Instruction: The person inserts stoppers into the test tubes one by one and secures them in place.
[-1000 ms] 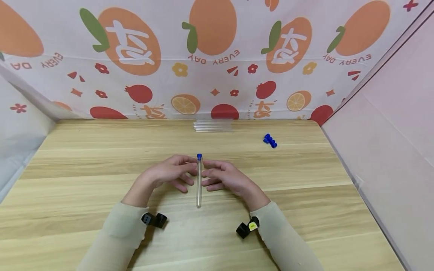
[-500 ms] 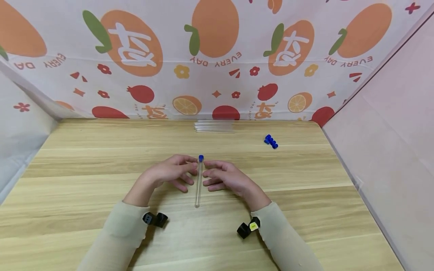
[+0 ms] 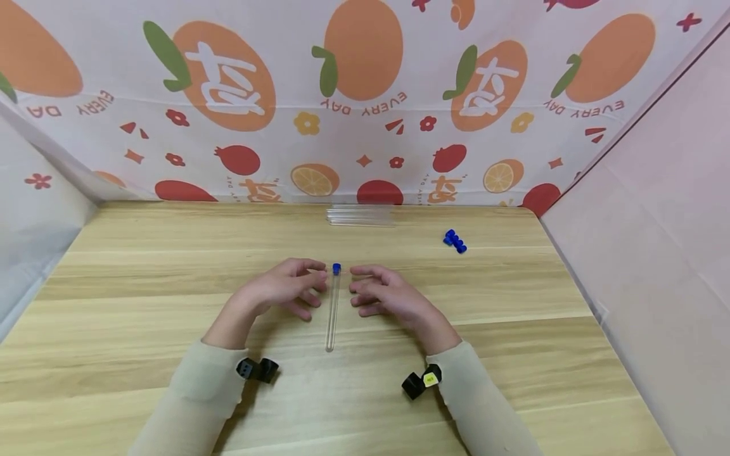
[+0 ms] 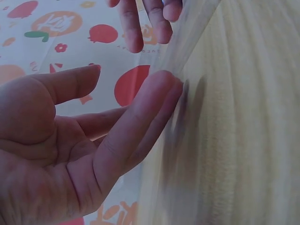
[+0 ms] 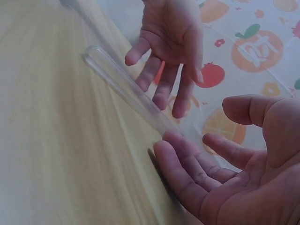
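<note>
A clear test tube (image 3: 333,310) with a blue cap (image 3: 336,268) lies on the wooden table between the two hands, its capped end pointing away from me. To its left is my left hand (image 3: 291,286), fingers loosely bent and nothing in its grasp. My right hand (image 3: 393,296) rests on the other side, also relaxed, with a gap between its fingertips and the tube. In the right wrist view the rounded end of the test tube (image 5: 96,56) is plain, while the right fingers cover the capped end.
Several clear tubes (image 3: 359,215) lie side by side at the table's back edge. A small cluster of blue caps (image 3: 455,241) sits at the back right. Behind the table (image 3: 142,266) hangs a fruit-print cloth (image 3: 353,139), with pale walls at both sides.
Both hands have drawn slightly apart from the test tube, the right one farther to the right. The tube's rounded end has swung a little to the left.
</note>
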